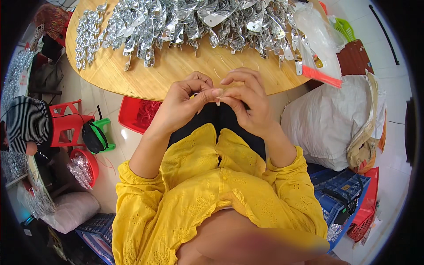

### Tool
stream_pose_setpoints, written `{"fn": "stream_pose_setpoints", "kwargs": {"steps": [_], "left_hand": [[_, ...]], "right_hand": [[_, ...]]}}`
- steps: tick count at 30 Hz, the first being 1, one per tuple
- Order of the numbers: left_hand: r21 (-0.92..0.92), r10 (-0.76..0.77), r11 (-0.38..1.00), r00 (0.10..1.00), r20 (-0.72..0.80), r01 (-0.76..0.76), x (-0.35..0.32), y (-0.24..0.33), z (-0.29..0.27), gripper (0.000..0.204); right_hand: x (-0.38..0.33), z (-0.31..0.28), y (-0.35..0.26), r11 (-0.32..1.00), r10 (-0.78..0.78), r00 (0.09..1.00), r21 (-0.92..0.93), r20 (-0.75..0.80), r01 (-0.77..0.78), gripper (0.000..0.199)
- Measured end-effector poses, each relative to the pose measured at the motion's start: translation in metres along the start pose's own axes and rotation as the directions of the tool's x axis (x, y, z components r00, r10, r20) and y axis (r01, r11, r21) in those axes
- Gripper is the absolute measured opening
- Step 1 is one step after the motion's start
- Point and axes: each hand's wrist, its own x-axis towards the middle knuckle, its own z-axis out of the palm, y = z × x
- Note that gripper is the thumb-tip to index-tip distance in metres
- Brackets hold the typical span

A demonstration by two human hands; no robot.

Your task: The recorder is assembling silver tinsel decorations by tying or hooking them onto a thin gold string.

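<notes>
Thin thread [219,93] sits pinched between left hand [183,102] and right hand [251,104] fingertips, both closed on it.

Pale tiled floor [90,95], glossy, daylight glare at upper right. Round wooden table [176,66], far edge heaped with shiny silver metal pieces [176,22]; clear plastic bags [316,35] with red strip at right edge. Red plastic stool [66,121] left, green-black device [97,137] just beside it. Red tray [137,115] under table's near edge. Big white sack [331,121] right. Blue crate [342,194], red basket [366,212] lower right. Green basket [344,28] top right. Another person in striped shirt [26,123] at far left.
</notes>
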Motion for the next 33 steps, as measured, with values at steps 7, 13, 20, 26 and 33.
{"fn": "stream_pose_setpoints", "kwargs": {"steps": [7, 13, 20, 26, 33], "left_hand": [[-0.121, -0.241, 0.961, 0.968, 0.075, 0.249, -0.015, -0.001, -0.020, 0.016], [-0.435, 0.001, 0.898, 0.986, 0.164, 0.072, -0.029, -0.017, -0.025, 0.016], [-0.674, 0.012, 0.727, 0.980, 0.200, 0.129, -0.041, -0.011, -0.039, 0.009], [-0.681, 0.069, 0.730, 0.998, 0.007, -0.046, -0.064, -0.002, -0.076, 0.012], [-0.761, 0.028, 0.643, 0.996, -0.086, -0.084, -0.066, 0.003, -0.074, 0.010]], "right_hand": [[-0.011, -0.006, 0.009, -0.380, 0.560, 0.766, 0.920, 0.315, -0.101, 0.009], [-0.024, 0.001, 0.027, -0.656, 0.371, 0.875, 0.755, 0.312, 0.008, 0.007], [-0.024, 0.002, -0.003, 0.823, 0.323, 0.929, 0.431, 0.179, -0.370, 0.017], [-0.050, -0.010, 0.015, 0.833, 0.447, 0.894, 0.343, 0.043, -0.433, 0.005], [-0.036, -0.001, 0.009, 0.839, 0.423, 0.904, 0.351, 0.060, -0.416, 0.004]]}}
